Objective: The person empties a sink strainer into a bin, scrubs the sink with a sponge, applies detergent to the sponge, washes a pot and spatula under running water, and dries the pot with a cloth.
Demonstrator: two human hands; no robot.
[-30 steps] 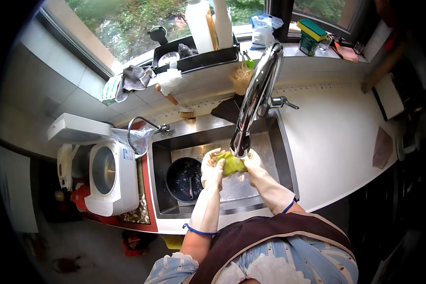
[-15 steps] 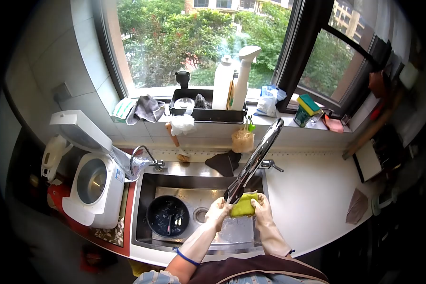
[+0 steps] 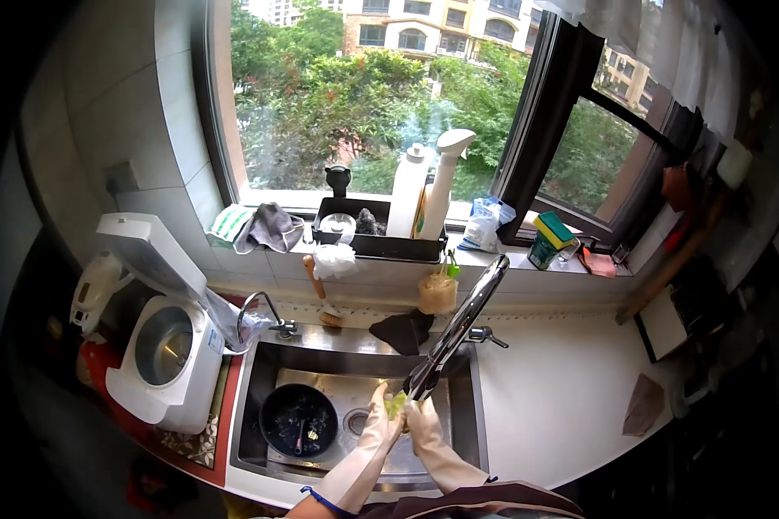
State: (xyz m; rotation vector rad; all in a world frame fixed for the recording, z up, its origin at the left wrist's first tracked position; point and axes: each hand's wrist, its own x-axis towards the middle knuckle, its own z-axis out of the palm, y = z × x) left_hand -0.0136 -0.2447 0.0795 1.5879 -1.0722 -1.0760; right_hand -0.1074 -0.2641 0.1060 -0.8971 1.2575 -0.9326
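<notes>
Both my hands wear pale gloves and meet under the tap head, over the sink. A yellow-green cloth [image 3: 395, 405] is bunched between them, mostly hidden. My left hand [image 3: 381, 422] is closed on the cloth from the left, and my right hand [image 3: 422, 426] closes on it from the right, close beneath the chrome faucet [image 3: 459, 336]. Left of my hands, a dark round pan [image 3: 299, 421] rests in the steel sink [image 3: 479, 415], with wet bits and a utensil inside. The drain lies between pan and hands.
An open white appliance [image 3: 169, 363] is left of the sink, beside a small curved tap [image 3: 284, 327]. A dark cloth [image 3: 402, 333] lies behind the sink. The sill holds a black caddy [image 3: 381, 248] with bottles and a green-yellow sponge [image 3: 556, 228]. A brownish cloth [image 3: 644, 405] lies at right.
The cloth was spread between my hands and is now bunched up as they have come together. The view has tilted up, showing more of the window.
</notes>
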